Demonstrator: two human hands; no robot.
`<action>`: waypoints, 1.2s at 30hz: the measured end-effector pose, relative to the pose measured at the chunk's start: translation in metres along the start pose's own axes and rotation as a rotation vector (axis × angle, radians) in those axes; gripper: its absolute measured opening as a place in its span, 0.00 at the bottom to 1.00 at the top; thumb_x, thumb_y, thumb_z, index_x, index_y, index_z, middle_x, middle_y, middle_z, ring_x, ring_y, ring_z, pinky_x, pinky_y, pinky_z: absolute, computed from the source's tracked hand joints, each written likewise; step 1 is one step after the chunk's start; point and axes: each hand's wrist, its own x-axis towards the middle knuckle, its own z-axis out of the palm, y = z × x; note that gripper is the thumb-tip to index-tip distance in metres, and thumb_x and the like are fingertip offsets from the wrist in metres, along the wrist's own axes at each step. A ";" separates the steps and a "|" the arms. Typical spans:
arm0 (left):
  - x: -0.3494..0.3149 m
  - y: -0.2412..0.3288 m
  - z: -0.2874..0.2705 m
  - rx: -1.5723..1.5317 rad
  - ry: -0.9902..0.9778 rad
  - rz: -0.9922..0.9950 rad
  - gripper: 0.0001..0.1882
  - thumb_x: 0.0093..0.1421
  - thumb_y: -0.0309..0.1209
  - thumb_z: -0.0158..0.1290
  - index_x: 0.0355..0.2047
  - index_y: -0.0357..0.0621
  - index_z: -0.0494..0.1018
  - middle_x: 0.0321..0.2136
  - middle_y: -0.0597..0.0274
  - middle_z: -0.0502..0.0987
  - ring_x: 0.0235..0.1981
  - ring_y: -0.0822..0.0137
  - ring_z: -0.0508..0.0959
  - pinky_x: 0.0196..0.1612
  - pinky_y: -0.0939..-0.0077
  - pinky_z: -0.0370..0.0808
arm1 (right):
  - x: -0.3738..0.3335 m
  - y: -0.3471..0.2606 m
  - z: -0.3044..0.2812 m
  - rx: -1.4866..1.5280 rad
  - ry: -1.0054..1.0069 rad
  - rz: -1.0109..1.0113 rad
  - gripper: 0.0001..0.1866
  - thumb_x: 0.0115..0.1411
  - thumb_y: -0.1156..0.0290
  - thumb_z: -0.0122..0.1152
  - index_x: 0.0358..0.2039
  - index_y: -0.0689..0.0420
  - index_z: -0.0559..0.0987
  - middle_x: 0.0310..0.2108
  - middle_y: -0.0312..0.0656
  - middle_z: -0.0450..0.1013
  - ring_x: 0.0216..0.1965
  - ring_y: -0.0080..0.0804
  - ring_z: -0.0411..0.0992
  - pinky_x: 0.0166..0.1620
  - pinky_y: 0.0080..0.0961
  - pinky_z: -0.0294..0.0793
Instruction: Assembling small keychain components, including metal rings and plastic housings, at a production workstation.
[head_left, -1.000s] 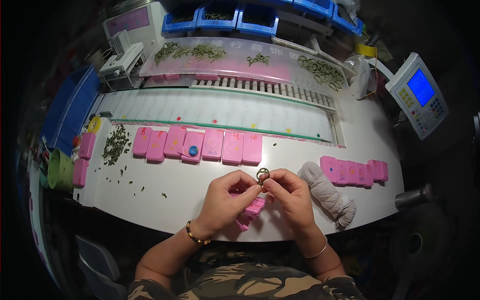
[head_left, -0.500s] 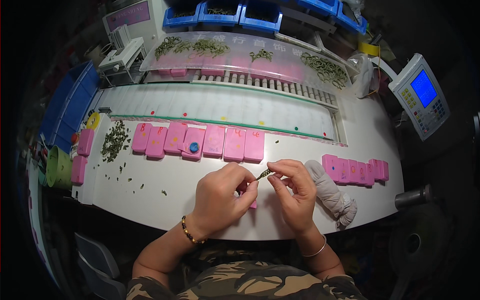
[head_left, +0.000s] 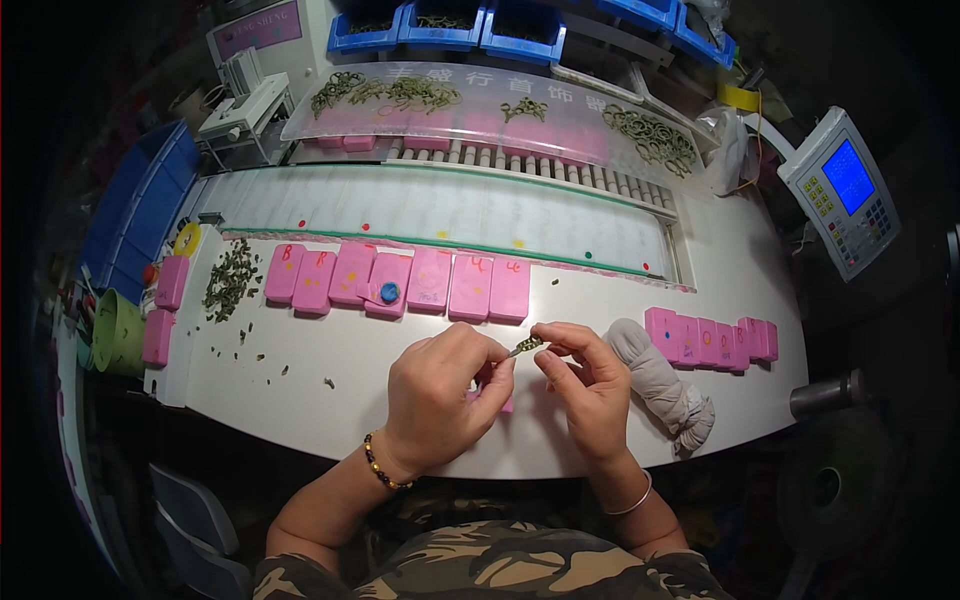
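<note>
My left hand [head_left: 445, 385] is closed, thumb and index finger pinching the narrow end of a small dark green wax piece [head_left: 527, 344]. Rows of small holes seem to run along its wider end. My right hand [head_left: 585, 380] has its index fingertip and thumb around that wider end, the other fingers curled. Beneath my left hand, part of a pink rubber mould [head_left: 506, 404] shows, mostly hidden by the fingers. Beyond my hands stands a row of pink rubber moulds [head_left: 428, 281], one with a blue round spot [head_left: 389, 292].
Small green wax pieces [head_left: 232, 282] lie heaped at left. A grey cloth bundle [head_left: 660, 385] and more pink moulds [head_left: 700, 341] sit at right. A glass-topped strip [head_left: 430, 215] crosses behind, below a clear shelf [head_left: 480, 110] with green wax rings. A control panel [head_left: 842, 190] stands far right.
The green wax piece has turned slightly between my fingers, its wider end now showing a different face. Both hands stay in nearly the same place.
</note>
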 end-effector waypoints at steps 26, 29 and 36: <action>-0.006 -0.003 0.003 -0.145 -0.072 -0.114 0.05 0.51 0.19 0.58 0.27 0.38 0.72 0.22 0.62 0.73 0.20 0.71 0.76 0.25 0.78 0.72 | -0.008 -0.005 0.007 0.063 -0.001 -0.053 0.18 0.56 0.82 0.64 0.47 0.61 0.74 0.44 0.40 0.74 0.38 0.20 0.72 0.37 0.15 0.73; -0.002 -0.003 0.001 0.033 -0.019 0.057 0.08 0.48 0.20 0.60 0.26 0.42 0.72 0.20 0.64 0.73 0.17 0.67 0.74 0.23 0.75 0.69 | -0.008 -0.007 0.005 0.098 -0.007 0.030 0.16 0.57 0.81 0.63 0.47 0.61 0.75 0.41 0.39 0.75 0.38 0.19 0.73 0.37 0.14 0.73; -0.002 -0.003 0.000 0.029 -0.003 0.098 0.09 0.46 0.20 0.61 0.25 0.44 0.72 0.20 0.65 0.73 0.17 0.66 0.73 0.22 0.74 0.67 | -0.007 -0.001 0.000 0.003 0.007 0.003 0.10 0.61 0.81 0.58 0.44 0.60 0.75 0.41 0.38 0.76 0.38 0.15 0.71 0.34 0.11 0.69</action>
